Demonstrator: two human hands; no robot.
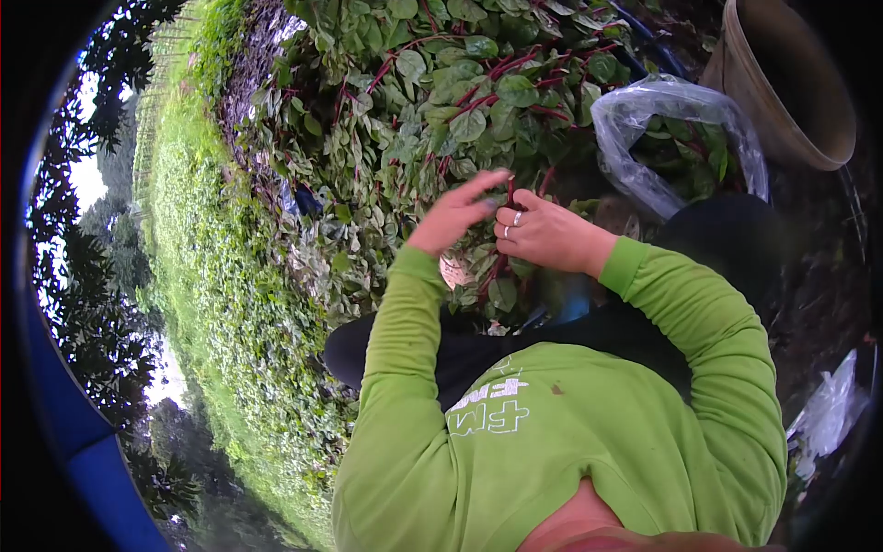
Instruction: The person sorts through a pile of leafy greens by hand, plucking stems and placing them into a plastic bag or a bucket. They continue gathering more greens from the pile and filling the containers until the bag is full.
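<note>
My right hand (556, 232), with rings on it, is closed around a red-stemmed leafy sprig (500, 269) that looks like Malabar spinach; its lower stem and leaves hang below the fingers. Beside it, my left hand (458, 213) has its fingers stretched out, their tips right at the top of the stem and slightly blurred. A large heap of the same red-stemmed greens (469, 106) spreads in front of both hands. To the right stands a clear plastic bag (618, 120) with its rim rolled open and green leaves inside.
A brown bucket (750, 92) lies tilted past the bag at the upper right. Crumpled clear plastic (828, 409) is on the dark ground at the right. Low green plants (207, 248) run along the left, with a blue cover edge (110, 474) at lower left.
</note>
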